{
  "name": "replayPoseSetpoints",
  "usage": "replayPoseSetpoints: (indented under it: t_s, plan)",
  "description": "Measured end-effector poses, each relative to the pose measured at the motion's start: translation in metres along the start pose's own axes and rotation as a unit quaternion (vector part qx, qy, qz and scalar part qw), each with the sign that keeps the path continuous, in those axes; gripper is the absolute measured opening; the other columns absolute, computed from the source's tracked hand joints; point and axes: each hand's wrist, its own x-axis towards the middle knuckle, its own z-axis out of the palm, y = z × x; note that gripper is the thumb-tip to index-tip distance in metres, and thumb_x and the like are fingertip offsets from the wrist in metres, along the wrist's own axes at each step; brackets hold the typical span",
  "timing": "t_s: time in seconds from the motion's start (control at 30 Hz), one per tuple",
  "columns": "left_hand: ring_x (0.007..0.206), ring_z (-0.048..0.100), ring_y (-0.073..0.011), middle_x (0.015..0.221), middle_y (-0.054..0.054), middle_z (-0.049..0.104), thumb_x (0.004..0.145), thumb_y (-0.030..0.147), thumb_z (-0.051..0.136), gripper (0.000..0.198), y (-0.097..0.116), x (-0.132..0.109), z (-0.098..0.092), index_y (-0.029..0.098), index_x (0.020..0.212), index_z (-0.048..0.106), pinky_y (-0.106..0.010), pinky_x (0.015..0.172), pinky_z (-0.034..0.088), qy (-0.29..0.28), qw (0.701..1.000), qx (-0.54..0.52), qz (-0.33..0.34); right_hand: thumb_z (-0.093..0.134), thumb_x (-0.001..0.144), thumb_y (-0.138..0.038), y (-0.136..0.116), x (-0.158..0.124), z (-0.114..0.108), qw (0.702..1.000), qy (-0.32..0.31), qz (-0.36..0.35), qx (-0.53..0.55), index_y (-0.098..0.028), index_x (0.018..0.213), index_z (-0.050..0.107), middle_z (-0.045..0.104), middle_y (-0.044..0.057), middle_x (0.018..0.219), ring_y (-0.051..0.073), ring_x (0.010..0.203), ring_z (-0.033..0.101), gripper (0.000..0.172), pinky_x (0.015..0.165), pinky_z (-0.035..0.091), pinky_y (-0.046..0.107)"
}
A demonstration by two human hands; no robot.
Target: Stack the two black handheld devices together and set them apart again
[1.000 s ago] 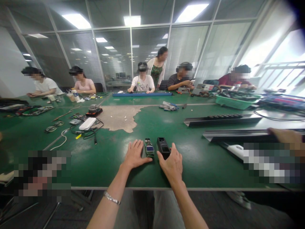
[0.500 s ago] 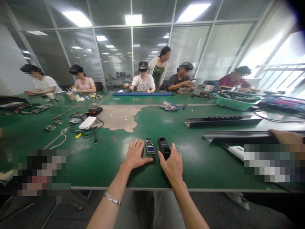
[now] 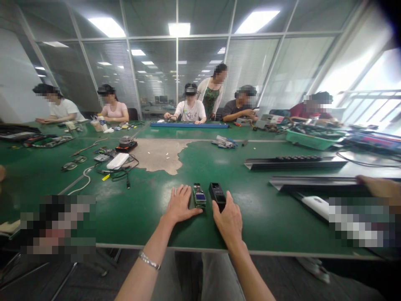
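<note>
A small green circuit board with a display lies on the green tabletop in front of me. My left hand rests flat beside its left side, fingers spread, thumb reaching along the board's near end. Just right of the board lies a black plastic housing with cut-outs in its face. My right hand is at the housing's near end, thumb and fingers apart on either side; its palm hides part of that end. I see no firm grip on the housing.
A white box with cables, glasses and a small device lie left. Gloves lie farther back. Long black rails and a green basket are right. A neighbour's hand touches the nearer rail; several people sit opposite.
The view has tilted slightly, so everything sits a little lower and more to the right. Both hands, the board and the housing keep nearly the same places relative to each other.
</note>
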Motion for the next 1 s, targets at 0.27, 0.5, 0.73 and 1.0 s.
replayPoseSetpoints:
  t_s: [0.27, 0.5, 0.73, 1.0]
  plan:
    - [0.154, 0.019, -0.0346, 0.164, -0.014, 0.030, 0.082, 0.088, 0.043, 0.107, 0.000, 0.000, -0.001, 0.014, 0.158, 0.029, -0.059, 0.125, 0.009, 0.003, 1.000, -0.002, 0.002, 0.048, 0.092, -0.054, -0.016, 0.008, -0.013, 0.992, 0.037, 0.022, 0.121, -0.003, 0.151, 0.038, 0.057, 0.025, 0.141, 0.035, 0.115, 0.062, 0.078, 0.098, 0.048, 0.047]
    - [0.153, 0.021, -0.0348, 0.164, -0.014, 0.031, 0.085, 0.081, 0.045, 0.098, -0.001, 0.000, 0.001, 0.016, 0.157, 0.029, -0.061, 0.124, 0.011, 0.004, 1.000, 0.000, 0.004, 0.049, 0.093, -0.053, -0.053, 0.008, -0.019, 0.992, -0.010, 0.008, 0.125, -0.003, 0.152, 0.035, 0.059, 0.025, 0.137, 0.036, 0.116, 0.063, 0.079, 0.098, 0.049, 0.046]
    - [0.152, 0.025, -0.0344, 0.163, -0.015, 0.033, 0.086, 0.068, 0.054, 0.092, -0.002, 0.001, 0.003, 0.016, 0.157, 0.028, -0.061, 0.124, 0.011, 0.001, 1.000, 0.007, 0.006, 0.053, 0.095, -0.045, -0.077, 0.005, -0.019, 0.997, -0.038, 0.001, 0.064, -0.004, 0.154, 0.032, 0.068, 0.024, 0.119, 0.033, 0.104, 0.067, 0.075, 0.088, 0.050, 0.040]
    - [0.153, 0.022, -0.0330, 0.165, -0.013, 0.029, 0.085, 0.060, 0.054, 0.091, -0.004, 0.001, 0.005, 0.016, 0.159, 0.025, -0.060, 0.124, 0.010, -0.005, 1.000, -0.002, 0.005, 0.052, 0.097, -0.041, -0.081, -0.002, -0.012, 0.999, -0.042, -0.023, 0.012, -0.004, 0.154, 0.031, 0.070, 0.021, 0.113, 0.031, 0.100, 0.066, 0.071, 0.085, 0.049, 0.038]
